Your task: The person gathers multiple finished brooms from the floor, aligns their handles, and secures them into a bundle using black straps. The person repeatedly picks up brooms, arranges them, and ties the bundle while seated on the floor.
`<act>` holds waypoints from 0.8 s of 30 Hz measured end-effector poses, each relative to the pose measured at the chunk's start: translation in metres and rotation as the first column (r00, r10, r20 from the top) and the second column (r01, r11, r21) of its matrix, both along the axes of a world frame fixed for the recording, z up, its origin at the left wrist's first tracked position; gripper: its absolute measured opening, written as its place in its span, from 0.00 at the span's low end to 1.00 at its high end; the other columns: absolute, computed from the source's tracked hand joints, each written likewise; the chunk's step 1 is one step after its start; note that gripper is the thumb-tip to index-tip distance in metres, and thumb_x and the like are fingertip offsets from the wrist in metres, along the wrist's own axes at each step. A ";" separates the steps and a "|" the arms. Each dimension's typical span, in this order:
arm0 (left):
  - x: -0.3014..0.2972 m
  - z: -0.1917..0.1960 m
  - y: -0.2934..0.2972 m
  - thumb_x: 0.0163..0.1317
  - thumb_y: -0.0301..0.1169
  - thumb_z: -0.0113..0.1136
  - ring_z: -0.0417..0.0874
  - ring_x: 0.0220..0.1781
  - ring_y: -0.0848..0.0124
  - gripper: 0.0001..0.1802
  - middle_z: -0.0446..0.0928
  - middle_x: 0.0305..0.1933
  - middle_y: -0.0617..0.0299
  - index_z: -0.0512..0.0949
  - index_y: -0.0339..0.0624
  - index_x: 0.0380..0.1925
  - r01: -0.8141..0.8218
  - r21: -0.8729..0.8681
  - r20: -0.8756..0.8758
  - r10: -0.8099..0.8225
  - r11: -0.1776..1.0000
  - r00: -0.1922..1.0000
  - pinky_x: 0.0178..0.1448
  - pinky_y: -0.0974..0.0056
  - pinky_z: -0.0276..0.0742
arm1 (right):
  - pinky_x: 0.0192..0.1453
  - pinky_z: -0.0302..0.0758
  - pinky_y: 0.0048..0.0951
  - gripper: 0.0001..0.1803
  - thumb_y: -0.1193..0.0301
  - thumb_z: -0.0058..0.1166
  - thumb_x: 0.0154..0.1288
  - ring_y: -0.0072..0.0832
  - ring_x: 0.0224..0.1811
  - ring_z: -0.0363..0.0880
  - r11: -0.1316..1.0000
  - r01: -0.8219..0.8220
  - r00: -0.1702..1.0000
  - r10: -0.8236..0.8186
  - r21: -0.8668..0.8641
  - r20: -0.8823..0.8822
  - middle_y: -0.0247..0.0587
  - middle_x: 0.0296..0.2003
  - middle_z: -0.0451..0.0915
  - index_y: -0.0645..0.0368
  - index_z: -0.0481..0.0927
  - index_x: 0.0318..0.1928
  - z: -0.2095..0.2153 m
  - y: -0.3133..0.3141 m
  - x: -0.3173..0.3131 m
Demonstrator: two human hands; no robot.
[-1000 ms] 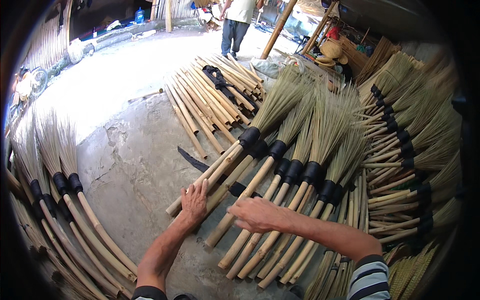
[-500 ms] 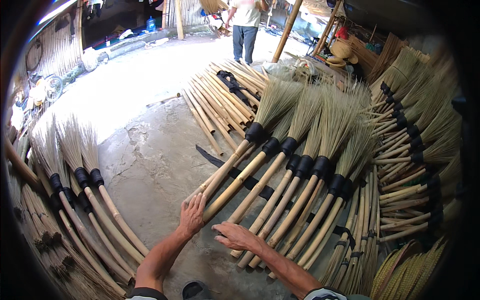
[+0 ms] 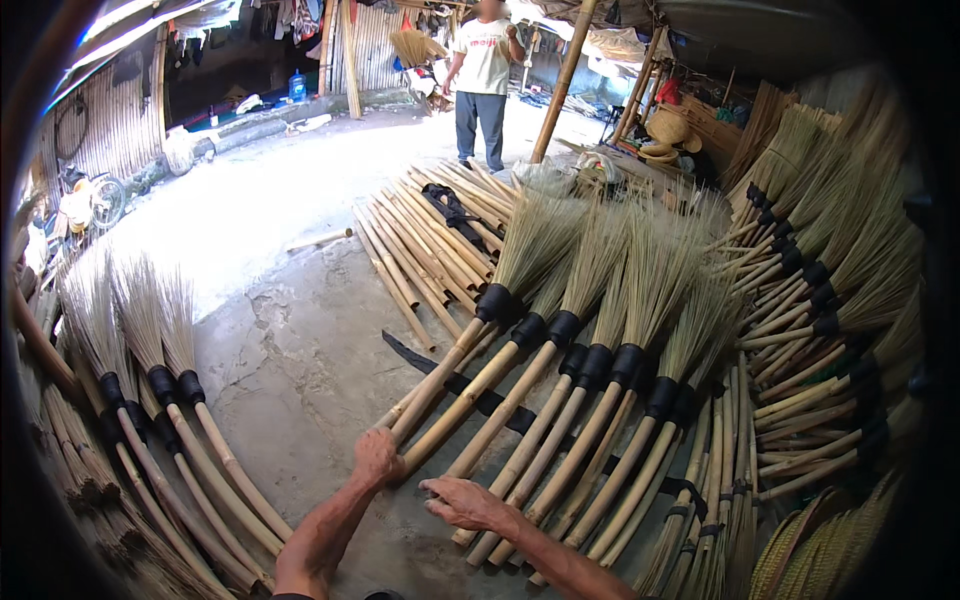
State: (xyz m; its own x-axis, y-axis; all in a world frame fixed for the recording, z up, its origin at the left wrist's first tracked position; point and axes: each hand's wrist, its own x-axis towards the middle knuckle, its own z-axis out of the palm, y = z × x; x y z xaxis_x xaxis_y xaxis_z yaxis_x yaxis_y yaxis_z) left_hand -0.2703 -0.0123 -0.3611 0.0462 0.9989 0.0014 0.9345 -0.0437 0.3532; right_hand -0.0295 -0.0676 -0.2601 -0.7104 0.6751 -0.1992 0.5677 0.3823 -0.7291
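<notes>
A row of brooms with bamboo handles, black bindings and pale bristle heads lies on the floor in front of me. My left hand (image 3: 378, 458) is closed around the lower handle end of the leftmost broom (image 3: 440, 376), its fingers curled over the bamboo. My right hand (image 3: 466, 503) is by the lower end of another broom (image 3: 505, 412) to the right. Its fingers reach leftward, partly bent and a little apart, with nothing seen in them. Beneath the handles runs a black strap (image 3: 420, 362).
Loose bamboo poles (image 3: 420, 250) lie beyond the brooms, a dark cloth (image 3: 450, 205) on them. More brooms (image 3: 215, 440) stand at the left, and stacked ones (image 3: 800, 290) fill the right. A person (image 3: 482, 80) stands at the back near a slanted bamboo post (image 3: 565, 80).
My left hand has gone from stretched fingers on the handle to a closed grip and moved slightly nearer. My right hand has barely moved. The view has tilted up, showing more of the person.
</notes>
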 end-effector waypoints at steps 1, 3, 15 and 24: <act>0.000 -0.001 0.002 0.57 0.29 0.64 0.85 0.48 0.39 0.18 0.82 0.45 0.38 0.76 0.34 0.46 -0.039 0.024 0.064 0.038 0.999 0.997 0.51 0.43 0.81 | 0.66 0.79 0.49 0.24 0.61 0.55 0.81 0.53 0.60 0.83 1.000 -0.008 1.000 0.008 -0.011 0.023 0.58 0.56 0.83 0.63 0.77 0.68 -0.004 -0.003 -0.001; 0.001 0.004 0.006 0.57 0.29 0.62 0.86 0.48 0.37 0.16 0.82 0.43 0.36 0.76 0.32 0.44 -0.177 -0.020 0.164 0.178 0.984 0.970 0.51 0.42 0.82 | 0.67 0.79 0.50 0.25 0.61 0.54 0.81 0.54 0.60 0.83 0.999 -0.017 0.999 0.018 -0.034 0.031 0.58 0.57 0.82 0.63 0.76 0.69 -0.010 -0.008 -0.002; 0.015 0.103 -0.005 0.68 0.43 0.69 0.87 0.38 0.64 0.32 0.84 0.39 0.47 0.78 0.24 0.59 -0.027 -0.480 0.644 0.373 0.877 0.668 0.42 0.56 0.82 | 0.64 0.80 0.53 0.24 0.62 0.57 0.79 0.57 0.58 0.84 0.999 -0.011 0.996 0.014 -0.033 0.090 0.59 0.54 0.82 0.63 0.77 0.67 -0.009 -0.016 -0.024; 0.028 0.105 -0.003 0.70 0.41 0.69 0.86 0.35 0.50 0.24 0.84 0.35 0.43 0.76 0.37 0.58 -0.042 0.037 0.478 0.019 0.998 0.878 0.42 0.48 0.80 | 0.64 0.82 0.53 0.25 0.62 0.57 0.80 0.56 0.58 0.85 0.995 -0.027 0.995 0.036 -0.091 0.097 0.59 0.57 0.83 0.63 0.76 0.69 -0.023 -0.010 -0.018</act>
